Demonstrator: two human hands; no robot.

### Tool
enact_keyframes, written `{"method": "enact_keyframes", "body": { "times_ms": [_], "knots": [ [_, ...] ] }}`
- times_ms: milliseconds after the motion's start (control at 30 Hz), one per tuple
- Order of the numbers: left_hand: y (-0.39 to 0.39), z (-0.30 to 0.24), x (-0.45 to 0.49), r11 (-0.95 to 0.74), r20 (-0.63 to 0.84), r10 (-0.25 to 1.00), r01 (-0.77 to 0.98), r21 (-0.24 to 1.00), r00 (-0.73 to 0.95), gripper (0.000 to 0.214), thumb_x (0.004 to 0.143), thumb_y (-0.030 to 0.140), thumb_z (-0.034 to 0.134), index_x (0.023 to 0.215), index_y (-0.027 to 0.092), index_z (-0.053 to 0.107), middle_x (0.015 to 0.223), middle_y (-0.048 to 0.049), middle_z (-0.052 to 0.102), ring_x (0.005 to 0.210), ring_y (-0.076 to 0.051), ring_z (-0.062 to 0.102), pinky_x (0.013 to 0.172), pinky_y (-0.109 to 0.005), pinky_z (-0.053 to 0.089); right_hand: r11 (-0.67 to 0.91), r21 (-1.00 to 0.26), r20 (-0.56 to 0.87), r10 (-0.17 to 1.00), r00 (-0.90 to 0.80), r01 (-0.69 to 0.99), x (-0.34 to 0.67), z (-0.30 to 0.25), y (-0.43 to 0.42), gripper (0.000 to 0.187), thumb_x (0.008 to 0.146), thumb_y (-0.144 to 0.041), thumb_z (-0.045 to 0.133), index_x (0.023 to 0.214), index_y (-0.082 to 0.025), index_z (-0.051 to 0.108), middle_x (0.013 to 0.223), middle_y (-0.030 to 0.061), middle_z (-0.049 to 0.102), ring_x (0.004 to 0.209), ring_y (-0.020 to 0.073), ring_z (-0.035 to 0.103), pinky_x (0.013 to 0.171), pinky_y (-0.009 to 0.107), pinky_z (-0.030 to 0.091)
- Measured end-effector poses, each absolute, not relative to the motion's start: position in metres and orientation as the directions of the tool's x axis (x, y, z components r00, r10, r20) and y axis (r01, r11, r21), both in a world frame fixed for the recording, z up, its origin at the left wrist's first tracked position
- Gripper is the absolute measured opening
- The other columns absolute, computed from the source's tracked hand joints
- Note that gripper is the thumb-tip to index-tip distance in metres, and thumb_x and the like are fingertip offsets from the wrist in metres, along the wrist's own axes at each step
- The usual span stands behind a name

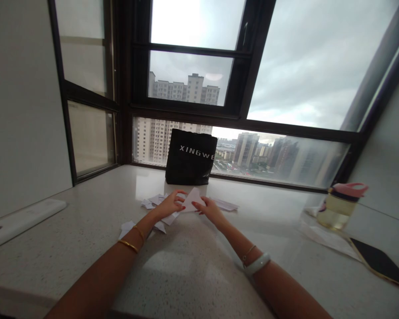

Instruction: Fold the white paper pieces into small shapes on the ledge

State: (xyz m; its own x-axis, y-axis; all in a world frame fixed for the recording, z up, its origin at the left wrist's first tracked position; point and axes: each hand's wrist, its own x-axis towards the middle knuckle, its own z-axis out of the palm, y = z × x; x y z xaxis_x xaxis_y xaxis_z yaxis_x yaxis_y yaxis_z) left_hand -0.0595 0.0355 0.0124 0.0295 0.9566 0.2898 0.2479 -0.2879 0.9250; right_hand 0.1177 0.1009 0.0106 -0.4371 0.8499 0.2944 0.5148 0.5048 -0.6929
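Both my hands reach out over a pale speckled counter. My left hand and my right hand each pinch an edge of a small folded white paper, which stands up in a point between them. Several more white paper pieces lie scattered on the counter around and behind the hands, and one folded piece lies by my left forearm. Gold bangles sit on my left wrist, a white bracelet on my right.
A black bag with white lettering stands at the window behind the papers. A white flat device lies at the far left. At the right stand a bottle with a pink lid and a dark phone.
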Motion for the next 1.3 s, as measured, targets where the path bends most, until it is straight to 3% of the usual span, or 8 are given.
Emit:
{"method": "enact_keyframes", "body": {
  "times_ms": [200, 367, 533, 767, 900, 1100, 1300],
  "knots": [
    [0.040, 0.023, -0.094, -0.291, 0.379, 0.913, 0.414, 0.863, -0.148, 0.042, 0.078, 0.011, 0.040, 0.118, 0.020, 0.042, 0.113, -0.0094, 0.057, 0.102, -0.016, 0.054, 0.085, -0.031, 0.041, 0.416, -0.799, 0.237, 0.881, -0.409, 0.434, 0.126, 0.015, 0.089, 0.019, 0.075, -0.032, 0.052, 0.074, -0.015, 0.058, 0.062, 0.0013, 0.060, 0.052, 0.0111, 0.053, 0.042, 0.018, 0.041],
    [0.044, 0.008, -0.112, -0.158, 0.384, 0.898, 0.656, 0.738, -0.216, 0.037, 0.074, 0.012, 0.045, 0.110, 0.016, 0.053, 0.119, -0.0113, 0.054, 0.115, -0.023, 0.044, 0.098, -0.036, 0.028, 0.360, -0.794, 0.171, 0.905, -0.389, 0.490, 0.136, 0.016, 0.092, 0.028, 0.076, -0.034, 0.046, 0.054, -0.017, 0.047, 0.044, -0.0030, 0.045, 0.043, 0.0091, 0.044, 0.037, 0.018, 0.033],
    [0.044, -0.010, -0.102, -0.067, 0.333, 0.931, 0.827, 0.558, -0.150, 0.036, 0.072, 0.016, 0.054, 0.108, 0.021, 0.056, 0.120, -0.0086, 0.054, 0.115, -0.025, 0.043, 0.097, -0.038, 0.026, 0.399, -0.729, 0.164, 0.891, -0.423, 0.557, 0.141, 0.012, 0.090, 0.031, 0.069, -0.033, 0.052, 0.046, -0.020, 0.037, 0.040, -0.0068, 0.033, 0.040, 0.0079, 0.036, 0.039, 0.020, 0.025],
    [0.040, -0.004, -0.103, -0.003, 0.351, 0.927, 0.935, 0.356, -0.131, 0.024, 0.082, 0.020, 0.043, 0.096, 0.025, 0.062, 0.104, -0.0066, 0.064, 0.105, -0.025, 0.050, 0.095, -0.044, 0.019, 0.510, -0.608, 0.247, 0.850, -0.466, 0.609, 0.141, 0.008, 0.090, 0.032, 0.066, -0.029, 0.057, 0.045, -0.020, 0.034, 0.044, -0.0067, 0.032, 0.047, 0.0089, 0.034, 0.046, 0.024, 0.019],
    [0.036, 0.007, -0.107, 0.019, 0.378, 0.914, 0.947, 0.321, -0.146, 0.030, 0.085, 0.021, 0.036, 0.103, 0.028, 0.059, 0.110, -0.0035, 0.061, 0.108, -0.023, 0.049, 0.098, -0.041, 0.016, 0.559, -0.569, 0.288, 0.822, -0.491, 0.603, 0.138, 0.004, 0.090, 0.032, 0.073, -0.030, 0.050, 0.048, -0.020, 0.032, 0.047, -0.0063, 0.030, 0.049, 0.0095, 0.032, 0.048, 0.024, 0.019],
    [0.031, 0.004, -0.104, -0.028, 0.296, 0.953, 0.955, 0.294, -0.063, 0.035, 0.078, 0.026, 0.051, 0.113, 0.027, 0.053, 0.119, -0.0038, 0.056, 0.108, -0.022, 0.050, 0.090, -0.031, 0.031, 0.593, -0.534, 0.308, 0.800, -0.515, 0.603, 0.135, -0.002, 0.087, 0.034, 0.075, -0.029, 0.049, 0.048, -0.020, 0.031, 0.048, -0.0061, 0.031, 0.048, 0.0090, 0.033, 0.047, 0.024, 0.019],
    [0.032, -0.001, -0.101, -0.015, 0.292, 0.954, 0.960, 0.278, -0.070, 0.039, 0.078, 0.023, 0.052, 0.117, 0.026, 0.050, 0.116, -0.0071, 0.058, 0.106, -0.024, 0.051, 0.088, -0.034, 0.032, 0.606, -0.508, 0.303, 0.791, -0.532, 0.612, 0.134, -0.005, 0.082, 0.033, 0.075, -0.028, 0.050, 0.047, -0.019, 0.033, 0.048, -0.0056, 0.034, 0.049, 0.0087, 0.033, 0.048, 0.024, 0.018]
  ]
}}
